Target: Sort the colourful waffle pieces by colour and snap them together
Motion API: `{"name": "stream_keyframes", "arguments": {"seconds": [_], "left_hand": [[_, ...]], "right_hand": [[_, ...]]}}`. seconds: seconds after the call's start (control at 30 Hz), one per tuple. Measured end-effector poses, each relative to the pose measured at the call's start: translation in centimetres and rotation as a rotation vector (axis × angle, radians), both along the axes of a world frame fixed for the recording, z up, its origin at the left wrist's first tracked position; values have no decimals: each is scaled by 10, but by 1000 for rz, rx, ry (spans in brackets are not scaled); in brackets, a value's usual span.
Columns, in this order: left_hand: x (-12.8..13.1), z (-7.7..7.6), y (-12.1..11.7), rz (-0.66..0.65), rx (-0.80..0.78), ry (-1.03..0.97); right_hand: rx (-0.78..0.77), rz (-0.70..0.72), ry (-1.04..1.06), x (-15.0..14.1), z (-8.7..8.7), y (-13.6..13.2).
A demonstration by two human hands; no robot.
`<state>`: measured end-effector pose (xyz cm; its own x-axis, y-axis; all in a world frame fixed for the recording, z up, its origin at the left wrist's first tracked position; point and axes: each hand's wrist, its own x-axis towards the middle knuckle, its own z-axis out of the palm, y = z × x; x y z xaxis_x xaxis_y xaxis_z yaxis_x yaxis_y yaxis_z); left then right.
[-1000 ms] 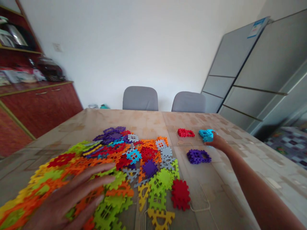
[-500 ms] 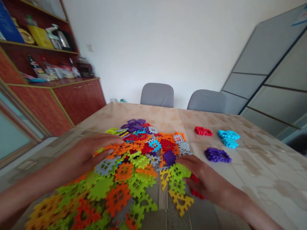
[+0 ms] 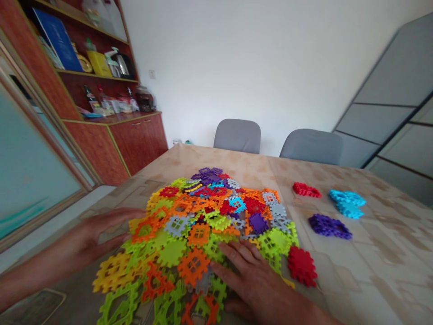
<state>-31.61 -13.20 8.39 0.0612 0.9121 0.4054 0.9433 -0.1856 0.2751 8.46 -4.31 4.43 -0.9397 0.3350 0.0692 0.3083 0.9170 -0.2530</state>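
A wide heap of toothed plastic building pieces in green, orange, yellow, red, purple, blue and grey covers the table in front of me. My left hand is at the heap's left edge, thumb and fingers apart, beside an orange piece. Over the near right part of the heap lies my right hand, palm down with fingers spread. Its fingertips reach toward an orange square piece with a window pattern and hide some green pieces. A red stack of pieces lies just right of that hand.
Farther right on the patterned table are a purple stack, a light blue stack and a red stack. Two grey chairs stand behind the far edge. A wooden cabinet stands at the left.
My right hand has moved left from the right edge onto the heap, uncovering the near red stack. My left hand has drawn back to the heap's left edge. The view has turned left.
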Motion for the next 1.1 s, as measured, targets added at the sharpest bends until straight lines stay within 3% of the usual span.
{"name": "stream_keyframes", "arguments": {"seconds": [0.13,0.3,0.5,0.6,0.77,1.1], "left_hand": [[43,-9,14,-95,-80,130],[78,-25,34,-61,-49,225],[84,-34,40,-128,-62,150],[87,-31,38,-198,-60,126],[95,-30,36,-307,-7,104],[102,-23,35,-415,24,77]], "right_hand": [[3,-167,8,-9,16,2],[-102,-189,30,-9,30,-6],[-32,-77,63,-19,17,-10],[-14,-115,38,-23,15,-8],[-77,-232,17,-15,28,-6],[-175,-219,74,-33,24,-9]]}}
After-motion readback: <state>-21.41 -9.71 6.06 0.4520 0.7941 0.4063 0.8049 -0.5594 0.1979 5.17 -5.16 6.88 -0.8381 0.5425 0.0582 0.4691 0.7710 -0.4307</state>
